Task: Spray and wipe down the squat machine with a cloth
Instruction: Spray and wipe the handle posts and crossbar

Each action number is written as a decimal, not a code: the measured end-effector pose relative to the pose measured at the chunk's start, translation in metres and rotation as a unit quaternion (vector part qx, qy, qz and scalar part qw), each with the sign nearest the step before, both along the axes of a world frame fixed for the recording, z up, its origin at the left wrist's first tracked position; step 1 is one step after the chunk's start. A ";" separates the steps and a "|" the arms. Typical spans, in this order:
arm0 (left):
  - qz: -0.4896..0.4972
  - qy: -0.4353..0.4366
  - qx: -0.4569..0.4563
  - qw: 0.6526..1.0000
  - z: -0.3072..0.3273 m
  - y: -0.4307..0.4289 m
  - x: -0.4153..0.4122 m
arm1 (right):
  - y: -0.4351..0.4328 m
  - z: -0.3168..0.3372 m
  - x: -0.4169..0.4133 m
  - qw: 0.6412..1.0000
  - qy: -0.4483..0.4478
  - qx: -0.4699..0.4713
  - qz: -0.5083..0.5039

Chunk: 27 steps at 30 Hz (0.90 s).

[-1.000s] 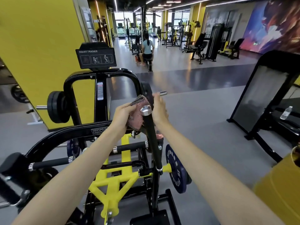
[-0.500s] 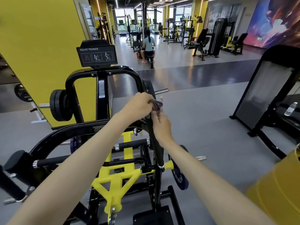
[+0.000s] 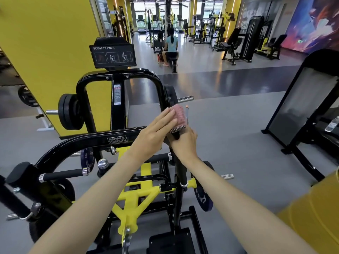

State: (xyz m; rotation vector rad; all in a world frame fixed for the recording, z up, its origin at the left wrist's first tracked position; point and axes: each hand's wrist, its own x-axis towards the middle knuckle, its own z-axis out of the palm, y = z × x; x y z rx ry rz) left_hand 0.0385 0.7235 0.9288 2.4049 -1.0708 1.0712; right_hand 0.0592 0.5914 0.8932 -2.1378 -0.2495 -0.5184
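- The left hand [image 3: 156, 129] is lying with its fingers straight and together, pressing flat against the near face of the pink cloth [image 3: 178, 116].
- The right hand [image 3: 183, 143] is sitting just below and right of it, back toward the camera, with its fingers curling away and gripping the cloth from underneath; the cloth's dark meshed lower edge is resting on its knuckles.
- A slim clear tube with an orange tip [image 3: 187, 110] is sticking up just beside the cloth above the right hand; what it is cannot be told.
- The cloth is being held up in front of the right side of the squat machine [image 3: 117, 139], close to the bend of its black top loop.
- The machine's upright black handle [image 3: 182, 173] is running down beneath the right wrist toward the yellow lower frame [image 3: 135, 197].
- A black weight plate [image 3: 68, 111] is hanging on the left peg and a blue plate [image 3: 202, 197] is sitting low on the right.
- The "SQUAT TRAINER" placard [image 3: 112, 53] is standing on top of the loop, facing the camera.
- A yellow pillar [image 3: 45, 52] is rising behind the machine on the left.
- A black padded bench [image 3: 302, 99] is standing well apart on the right, with a water bottle [image 3: 332, 123] lying beside it.
- Farther back, a seated person [image 3: 171, 50] is facing away in the aisle.
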 end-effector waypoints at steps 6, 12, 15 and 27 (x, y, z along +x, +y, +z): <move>0.014 0.184 -0.272 0.944 0.010 -0.025 -0.008 | -0.004 0.004 -0.001 0.999 0.035 0.015 0.021; -0.004 0.430 -0.484 0.762 0.047 -0.032 -0.005 | -0.004 0.001 0.002 0.998 0.057 -0.001 0.024; 0.008 0.447 -0.527 0.723 0.045 -0.035 -0.012 | -0.003 0.002 0.000 0.997 0.063 0.009 0.033; 0.139 0.194 -0.460 0.855 0.009 -0.070 -0.038 | -0.002 0.002 -0.001 0.999 0.033 0.002 0.037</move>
